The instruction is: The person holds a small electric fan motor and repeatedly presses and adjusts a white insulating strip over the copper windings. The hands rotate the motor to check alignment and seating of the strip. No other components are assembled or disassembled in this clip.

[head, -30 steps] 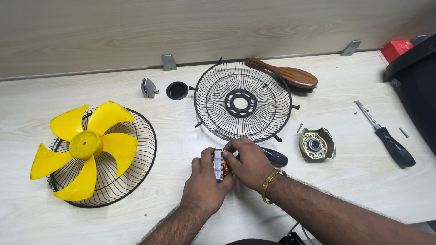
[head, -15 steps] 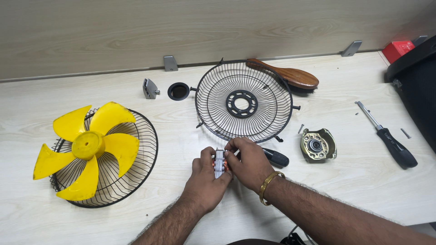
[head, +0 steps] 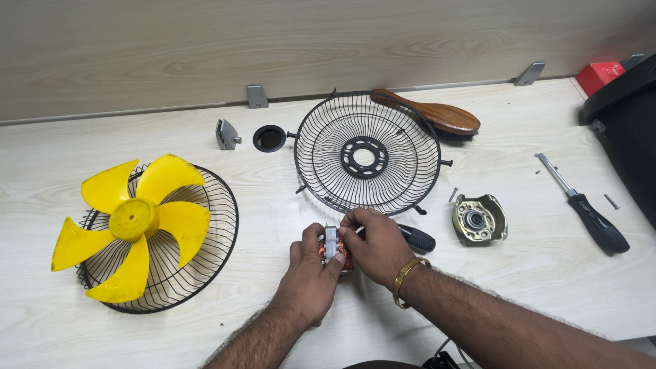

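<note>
My left hand (head: 309,273) and my right hand (head: 374,244) meet near the table's front edge, both closed around a small fan motor core (head: 333,247) with copper windings and a silvery metal stack. A gold bangle rings my right wrist. A black handle (head: 418,239) pokes out from behind my right hand on the table. Just beyond my hands lies a black wire fan guard (head: 367,153), dished upward. To the right rests a metal motor end cover (head: 480,219) with a bearing at its middle.
A yellow fan blade (head: 133,222) sits in a second wire guard (head: 205,232) at left. A wooden brush (head: 437,115), black ring cap (head: 269,138), small grey bracket (head: 226,134), screwdriver (head: 589,215), loose screws, a red box (head: 600,74) and a black case (head: 629,130) lie around.
My hands have stayed in place on the motor core, with only slight finger shifts. The view has drifted a little.
</note>
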